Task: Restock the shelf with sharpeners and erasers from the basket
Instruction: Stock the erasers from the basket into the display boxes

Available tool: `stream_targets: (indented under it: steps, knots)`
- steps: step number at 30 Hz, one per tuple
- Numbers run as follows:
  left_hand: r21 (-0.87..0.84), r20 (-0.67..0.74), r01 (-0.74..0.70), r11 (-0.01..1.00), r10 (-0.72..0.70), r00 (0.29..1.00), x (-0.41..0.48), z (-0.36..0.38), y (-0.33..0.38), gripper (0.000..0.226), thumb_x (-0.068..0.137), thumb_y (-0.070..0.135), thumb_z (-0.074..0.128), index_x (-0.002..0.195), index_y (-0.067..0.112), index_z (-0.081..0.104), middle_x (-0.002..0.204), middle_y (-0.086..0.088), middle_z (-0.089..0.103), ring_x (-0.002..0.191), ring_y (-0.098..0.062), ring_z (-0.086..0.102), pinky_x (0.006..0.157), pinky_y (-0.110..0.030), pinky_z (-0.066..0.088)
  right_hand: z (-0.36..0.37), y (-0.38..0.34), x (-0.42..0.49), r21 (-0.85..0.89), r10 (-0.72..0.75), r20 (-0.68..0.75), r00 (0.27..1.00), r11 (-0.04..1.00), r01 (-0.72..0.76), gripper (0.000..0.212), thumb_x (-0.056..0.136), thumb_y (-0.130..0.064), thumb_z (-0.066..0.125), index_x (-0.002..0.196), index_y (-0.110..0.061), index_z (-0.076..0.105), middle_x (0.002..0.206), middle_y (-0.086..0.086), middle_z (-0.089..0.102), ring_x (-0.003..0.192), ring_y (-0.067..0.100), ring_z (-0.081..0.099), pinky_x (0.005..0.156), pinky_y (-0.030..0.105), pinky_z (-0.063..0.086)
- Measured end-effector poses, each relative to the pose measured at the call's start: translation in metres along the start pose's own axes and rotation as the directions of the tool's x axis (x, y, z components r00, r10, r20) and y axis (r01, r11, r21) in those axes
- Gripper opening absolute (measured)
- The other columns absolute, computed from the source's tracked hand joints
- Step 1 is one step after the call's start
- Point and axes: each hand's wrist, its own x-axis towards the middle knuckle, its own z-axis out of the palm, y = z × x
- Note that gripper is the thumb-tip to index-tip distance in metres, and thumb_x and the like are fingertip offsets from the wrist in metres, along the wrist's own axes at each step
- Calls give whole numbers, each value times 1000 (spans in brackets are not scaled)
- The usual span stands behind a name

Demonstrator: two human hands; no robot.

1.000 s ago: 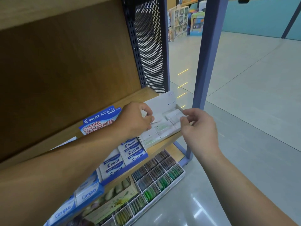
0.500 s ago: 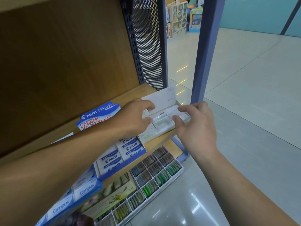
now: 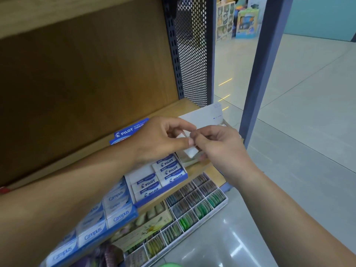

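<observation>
- We see the left hand (image 3: 161, 139) reaching in over the light wooden shelf board (image 3: 189, 104), fingers curled, thumb and forefinger pinching a small white eraser (image 3: 191, 152).
- The thumb lies across the small white eraser, so white shows both above and below the thumb.
- The right hand (image 3: 221, 149) meets it from the other side, fingers curled, fingertips at the right edge of the same piece; we cannot tell whether they grip it or only touch it.
- Both hands hover just above a white cardboard box with a raised back flap (image 3: 204, 116), which sits at the right end of the shelf board.
- The small white eraser is held over the front of that box. The hands hide most of what lies inside.
- Just left of it stands a blue cardboard display box of white PILOT foam erasers (image 3: 169, 170), filled in rows, with its blue header card (image 3: 128, 131) upright behind.
- Further left, partly under the left forearm, is a blue box of white Campus erasers (image 3: 107, 214).
- On the level below we see a clear compartmented tray of small coloured items (image 3: 194, 205); they are too blurred to name.
- A dark perforated metal panel (image 3: 192, 54) closes the shelf's right side, and a blue-grey metal post (image 3: 258, 74) stands in front of it.
- A grey tiled floor (image 3: 308, 141) lies beyond.
</observation>
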Motion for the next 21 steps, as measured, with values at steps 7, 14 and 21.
stream_targets:
  steps: [7,14,21]
  knots:
    - [-153,-157,187,970,-210,965,14,-5,-7,15,85,11,82,98,7,78,100,-21,76,71,-14,67,67,-19,58,-12,11,-1,-226,-86,-103,991,972,61,10,90,-17,73,81,-22,77,71,-9,74,66,2,68,60,15,49]
    - [-418,-58,230,879,-279,959,-3,-2,-4,16,95,0,67,109,4,74,111,-16,76,97,-28,77,87,-30,62,-9,-3,-4,15,69,57,996,997,-70,12,95,-13,70,107,-15,71,83,4,78,69,14,70,47,19,45]
    - [-505,-107,133,853,-215,971,-48,-11,9,21,81,-5,75,100,2,75,109,-23,75,113,-37,70,103,-40,55,-5,-15,-15,256,95,227,969,954,-153,19,98,-6,63,111,6,68,100,30,72,79,30,68,71,34,62]
